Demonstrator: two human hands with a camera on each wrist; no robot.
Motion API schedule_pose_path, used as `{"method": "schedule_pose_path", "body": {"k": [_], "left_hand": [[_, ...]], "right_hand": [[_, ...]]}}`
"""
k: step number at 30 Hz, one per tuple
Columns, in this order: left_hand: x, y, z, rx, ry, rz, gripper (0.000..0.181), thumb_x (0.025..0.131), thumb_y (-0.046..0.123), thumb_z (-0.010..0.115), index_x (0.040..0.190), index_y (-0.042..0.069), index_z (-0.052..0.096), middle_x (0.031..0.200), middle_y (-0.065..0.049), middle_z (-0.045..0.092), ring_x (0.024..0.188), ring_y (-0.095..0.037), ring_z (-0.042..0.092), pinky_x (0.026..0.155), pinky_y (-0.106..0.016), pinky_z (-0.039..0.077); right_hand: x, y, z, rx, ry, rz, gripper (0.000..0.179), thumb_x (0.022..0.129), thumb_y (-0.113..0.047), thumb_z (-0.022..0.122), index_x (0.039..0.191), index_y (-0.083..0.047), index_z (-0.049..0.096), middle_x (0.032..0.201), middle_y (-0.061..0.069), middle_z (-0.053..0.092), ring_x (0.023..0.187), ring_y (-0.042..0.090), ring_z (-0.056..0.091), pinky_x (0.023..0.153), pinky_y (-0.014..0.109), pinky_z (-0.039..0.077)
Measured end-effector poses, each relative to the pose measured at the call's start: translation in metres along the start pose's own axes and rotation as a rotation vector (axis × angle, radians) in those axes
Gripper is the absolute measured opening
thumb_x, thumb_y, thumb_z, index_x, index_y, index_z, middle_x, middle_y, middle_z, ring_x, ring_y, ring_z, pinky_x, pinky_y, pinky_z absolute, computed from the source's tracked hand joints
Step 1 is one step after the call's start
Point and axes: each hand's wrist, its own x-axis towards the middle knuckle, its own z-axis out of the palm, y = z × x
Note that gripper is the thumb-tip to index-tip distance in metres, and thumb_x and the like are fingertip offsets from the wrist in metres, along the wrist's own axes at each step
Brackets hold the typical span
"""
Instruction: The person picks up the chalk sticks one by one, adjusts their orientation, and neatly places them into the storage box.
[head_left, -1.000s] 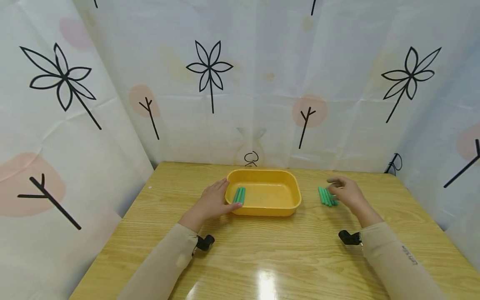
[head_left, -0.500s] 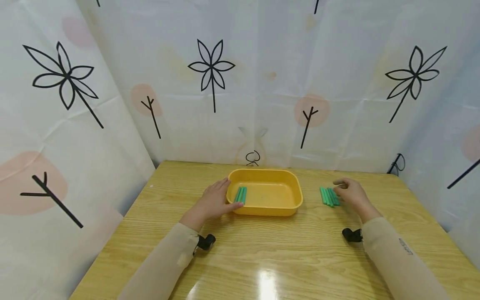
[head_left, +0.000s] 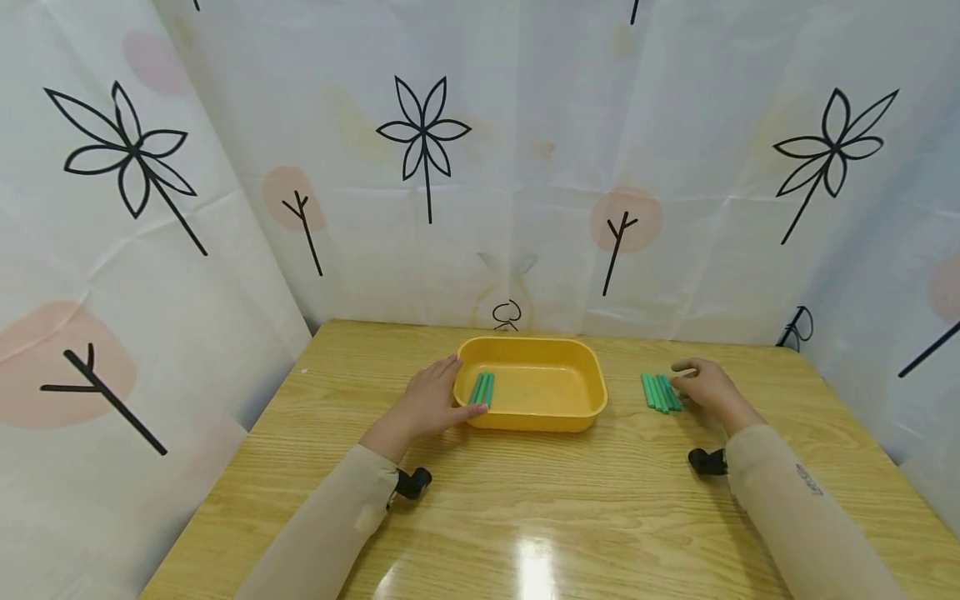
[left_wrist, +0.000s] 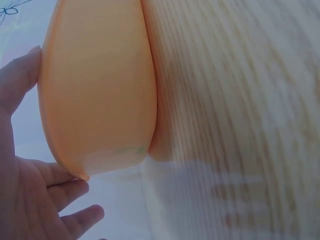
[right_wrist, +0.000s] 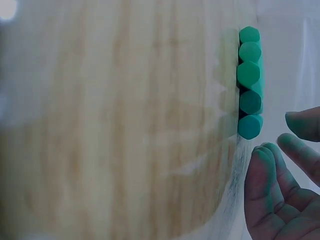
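A yellow rectangular tub (head_left: 540, 422) stands on the table, with a few green sticks (head_left: 482, 389) lying side by side at its left end. My left hand (head_left: 427, 404) rests against the tub's left side, its thumb at the front rim and its fingers spread along the side. In the left wrist view, the fingertips meet the rim of the tub (left_wrist: 100, 85). Right of the tub lies a row of several green sticks (head_left: 658, 393) with faceted ends (right_wrist: 249, 74). Beside the row's right end, my right hand (head_left: 707, 387) hovers with loosely bent fingers, holding nothing.
The wooden table (head_left: 525, 500) reaches back to a white curtain (head_left: 675, 108) with printed flowers and trees, hanging behind and along both sides. A dark cord (head_left: 797, 327) shows at the back right corner. Each wrist carries a small black camera (head_left: 412, 483).
My right hand has drawn back slightly to the right from the row of green sticks, uncovering more of it. The left hand stays on the tub.
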Motion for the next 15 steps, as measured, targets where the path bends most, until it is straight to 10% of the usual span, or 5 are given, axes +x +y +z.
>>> {"method": "schedule_pose_path", "body": {"k": [15], "left_hand": [[0.0004, 0.0001, -0.0001, 0.003, 0.001, -0.004, 0.1, 0.092, 0.067, 0.058, 0.157, -0.001, 0.025, 0.163, -0.018, 0.023, 0.149, -0.037, 0.023, 0.119, -0.054, 0.019]], "right_hand": [[0.0081, -0.0042, -0.0036, -0.074, -0.11, -0.005, 0.055, 0.102, -0.009, 0.05, 0.148, 0.015, 0.03, 0.136, 0.045, 0.042, 0.112, 0.048, 0.057, 0.081, 0.044, 0.054]]}}
